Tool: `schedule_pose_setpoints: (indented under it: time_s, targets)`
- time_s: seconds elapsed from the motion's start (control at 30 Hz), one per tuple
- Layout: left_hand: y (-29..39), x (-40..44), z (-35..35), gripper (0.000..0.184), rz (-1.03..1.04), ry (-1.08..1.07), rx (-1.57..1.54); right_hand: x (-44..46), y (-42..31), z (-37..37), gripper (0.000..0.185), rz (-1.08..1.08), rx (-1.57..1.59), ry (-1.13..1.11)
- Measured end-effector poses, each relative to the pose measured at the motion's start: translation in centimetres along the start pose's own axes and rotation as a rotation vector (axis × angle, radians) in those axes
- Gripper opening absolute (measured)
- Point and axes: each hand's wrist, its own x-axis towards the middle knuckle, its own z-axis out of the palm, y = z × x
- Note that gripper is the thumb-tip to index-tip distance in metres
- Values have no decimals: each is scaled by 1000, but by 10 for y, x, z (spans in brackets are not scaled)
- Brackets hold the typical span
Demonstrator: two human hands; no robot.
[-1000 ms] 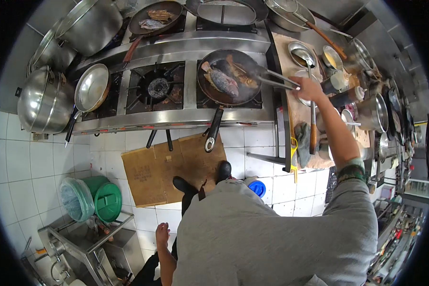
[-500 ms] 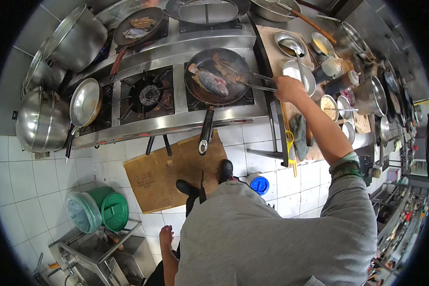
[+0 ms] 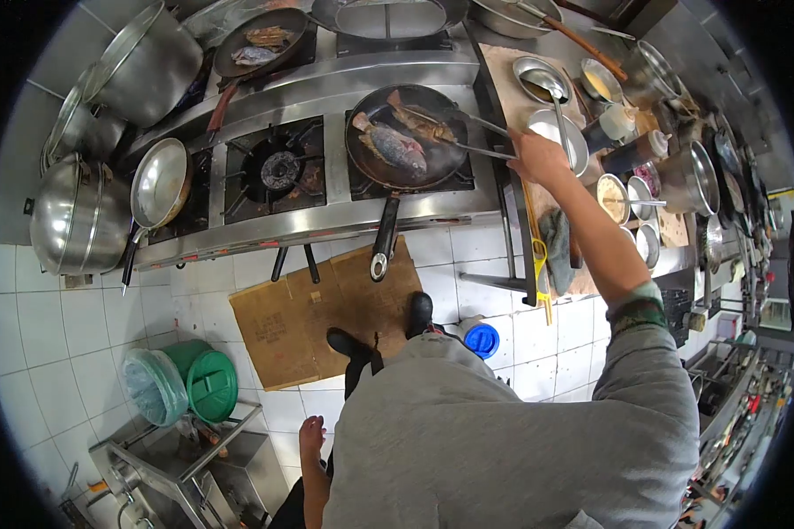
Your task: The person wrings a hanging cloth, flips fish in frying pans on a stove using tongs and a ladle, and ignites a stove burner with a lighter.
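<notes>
My right hand is closed around the handle end of metal tongs, which reach left over the rim of a dark frying pan. Two fish lie in that pan. The left one, a grey-skinned fish, rests on its side. Beside it is a browned fish, close to the tong tips; whether they touch it I cannot tell. The pan's black handle points toward me. Down by my side hangs my left hand, fingers loosely bent, with nothing visible in it.
A bare burner and a small steel pan are left of the frying pan. Behind, another pan holds fish. On the right counter stand steel bowls, squeeze bottles and a ladle. Cardboard covers floor tiles.
The browned fish, blurred before, now shows sharply and lies a little farther up in the pan. The tongs and my right hand have shifted slightly. My left hand stays by my side.
</notes>
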Motion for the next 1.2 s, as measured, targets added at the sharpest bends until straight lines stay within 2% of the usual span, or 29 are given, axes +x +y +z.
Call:
schedule_pose_setpoints:
  time_s: [0.07,0.13,0.23,0.33,0.47,0.5,0.6,0.8,0.93,0.97,1.07,1.2]
  targets:
    - [-8,0,0,48,-8,7,-40,-22,-2,9,63,-66,55,127]
    - [-11,2,0,48,-21,-13,-105,-44,-16,10,65,-84,74,146]
    - [4,1,5,47,-25,-18,-38,-67,-43,11,70,-69,90,149]
    - [-29,33,3,48,148,-79,-2,-78,-68,21,70,-112,20,118]
    - [-24,52,-19,46,91,-100,-69,-64,-85,53,71,-94,-102,195]
    - [-17,52,-29,46,69,-72,-67,-65,-91,49,55,-102,-125,206]
    - [-11,70,-53,43,-32,-2,-112,-54,-101,54,54,-67,-178,208]
    - [7,75,-84,42,-15,48,-180,-53,-103,57,52,-20,-182,196]
    - [-18,92,-80,41,-33,-45,-161,-52,-104,53,51,-13,-207,192]
    - [-24,95,-79,37,68,-49,-70,-49,-104,55,51,-18,-213,199]
    - [-88,150,-76,32,562,-147,263,-38,-106,62,50,-22,-219,197]
    - [-70,125,-71,35,347,-143,83,-32,-106,56,49,7,-148,137]
